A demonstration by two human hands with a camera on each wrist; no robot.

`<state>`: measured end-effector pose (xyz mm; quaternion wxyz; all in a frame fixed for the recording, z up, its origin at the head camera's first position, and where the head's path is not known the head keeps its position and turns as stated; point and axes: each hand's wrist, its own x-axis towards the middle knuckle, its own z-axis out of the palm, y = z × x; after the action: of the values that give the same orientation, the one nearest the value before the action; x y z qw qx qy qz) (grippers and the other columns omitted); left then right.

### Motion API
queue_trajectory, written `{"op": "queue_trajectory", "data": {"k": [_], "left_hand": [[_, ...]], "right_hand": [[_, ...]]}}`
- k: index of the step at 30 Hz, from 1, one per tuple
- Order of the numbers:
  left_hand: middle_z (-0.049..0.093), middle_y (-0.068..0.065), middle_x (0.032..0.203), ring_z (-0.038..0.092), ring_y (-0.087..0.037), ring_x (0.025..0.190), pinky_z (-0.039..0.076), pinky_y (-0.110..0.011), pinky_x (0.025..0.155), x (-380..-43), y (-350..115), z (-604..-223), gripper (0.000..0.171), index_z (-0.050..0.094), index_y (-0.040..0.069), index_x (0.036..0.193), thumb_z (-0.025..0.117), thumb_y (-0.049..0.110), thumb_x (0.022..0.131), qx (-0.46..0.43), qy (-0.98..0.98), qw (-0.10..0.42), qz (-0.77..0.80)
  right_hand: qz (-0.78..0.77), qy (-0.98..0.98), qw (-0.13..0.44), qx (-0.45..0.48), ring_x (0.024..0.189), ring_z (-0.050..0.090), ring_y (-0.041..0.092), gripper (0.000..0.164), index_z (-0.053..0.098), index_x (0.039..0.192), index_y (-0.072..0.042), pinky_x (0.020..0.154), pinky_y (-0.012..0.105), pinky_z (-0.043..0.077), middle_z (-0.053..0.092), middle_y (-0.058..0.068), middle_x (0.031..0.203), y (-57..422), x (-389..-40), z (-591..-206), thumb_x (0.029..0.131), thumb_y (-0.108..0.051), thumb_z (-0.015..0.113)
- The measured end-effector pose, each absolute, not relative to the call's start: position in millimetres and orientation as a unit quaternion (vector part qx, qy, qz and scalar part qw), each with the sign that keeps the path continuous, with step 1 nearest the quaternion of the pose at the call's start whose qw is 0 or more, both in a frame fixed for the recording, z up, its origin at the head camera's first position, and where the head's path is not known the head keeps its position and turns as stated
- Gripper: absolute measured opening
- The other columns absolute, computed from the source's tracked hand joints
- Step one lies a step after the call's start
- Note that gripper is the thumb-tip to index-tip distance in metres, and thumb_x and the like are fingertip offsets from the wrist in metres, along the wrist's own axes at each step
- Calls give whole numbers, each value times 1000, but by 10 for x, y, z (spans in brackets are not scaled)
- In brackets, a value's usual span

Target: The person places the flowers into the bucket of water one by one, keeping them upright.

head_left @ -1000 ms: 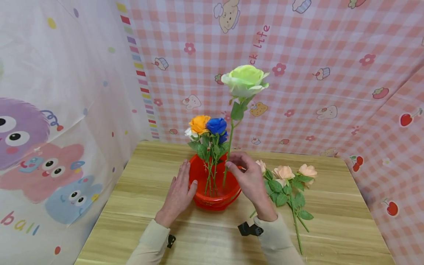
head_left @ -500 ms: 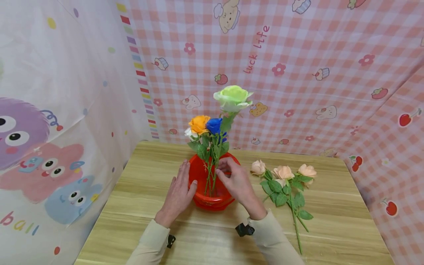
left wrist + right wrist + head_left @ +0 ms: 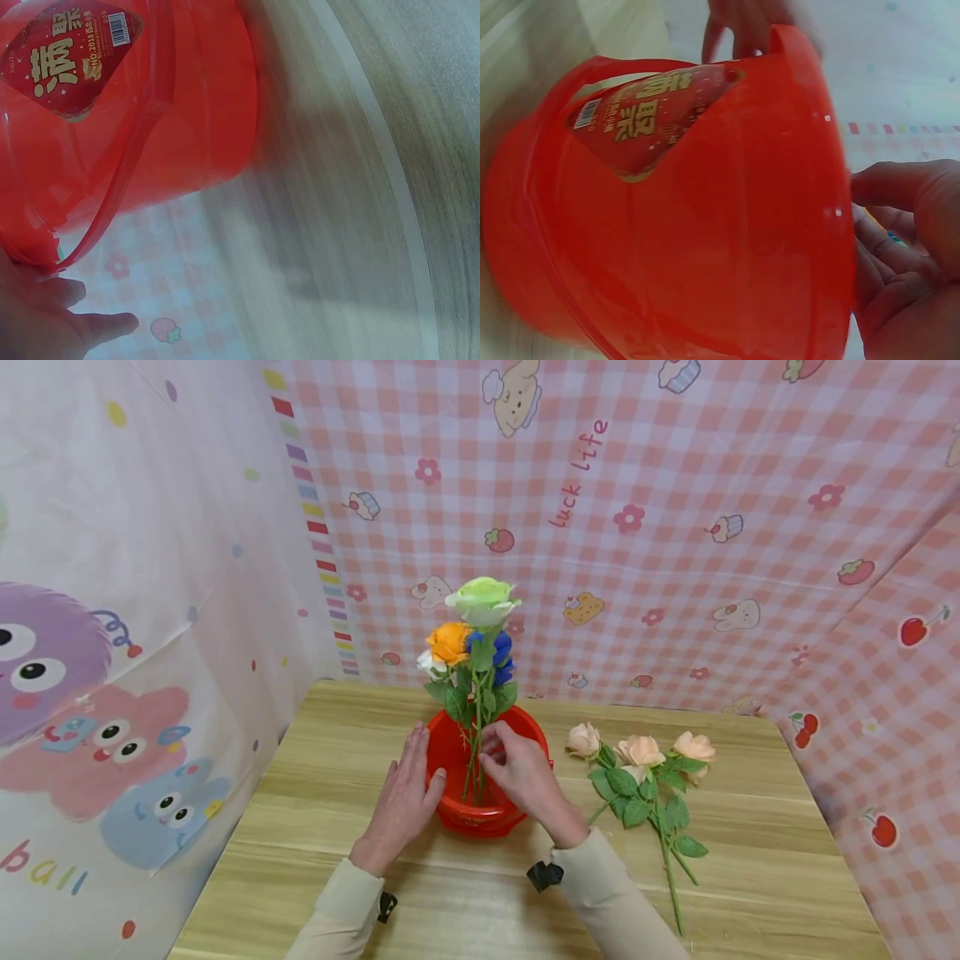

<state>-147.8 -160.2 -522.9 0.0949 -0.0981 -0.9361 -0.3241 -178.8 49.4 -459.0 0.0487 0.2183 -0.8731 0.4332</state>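
A red plastic bucket (image 3: 480, 823) stands upright on the table. My right hand (image 3: 522, 774) reaches over its mouth and pinches the stem of a pale green rose (image 3: 483, 603), whose lower end is down inside. Against the bucket's left side lies my left hand (image 3: 405, 795), fingers straight and thumb near the rim. An orange rose (image 3: 448, 643), a white rose (image 3: 430, 662) and blue roses (image 3: 502, 660) stand in the bucket behind the green one. In the right wrist view the wall hides the stem from my right hand (image 3: 922, 240).
Several peach roses (image 3: 639, 752) lie on the wooden table (image 3: 757, 835) right of the bucket, stems towards me. A pink checked cloth (image 3: 675, 560) hangs behind, and a white cartoon cloth (image 3: 187, 635) hangs on the left. The bucket's handle (image 3: 124, 184) hangs down its side.
My right hand has moved left and carried the green rose lower and left, until its bloom stands before the blue ones. The left hand has stayed against the bucket.
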Motion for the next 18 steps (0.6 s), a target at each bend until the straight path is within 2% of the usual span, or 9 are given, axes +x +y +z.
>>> {"op": "queue_trajectory", "data": {"k": [18], "left_hand": [[19,-18,171,26,-35,155,29,-71,114,-1484,-1600,-5233,71,21,-4,163,47,29,106,-102,-936,103,-322]], "right_hand": [[368,-903,-48,214,80,70,16,14,66,100,-9,72,30,57,73,1,90,389,-1965,-4650,91,-6,76]]}}
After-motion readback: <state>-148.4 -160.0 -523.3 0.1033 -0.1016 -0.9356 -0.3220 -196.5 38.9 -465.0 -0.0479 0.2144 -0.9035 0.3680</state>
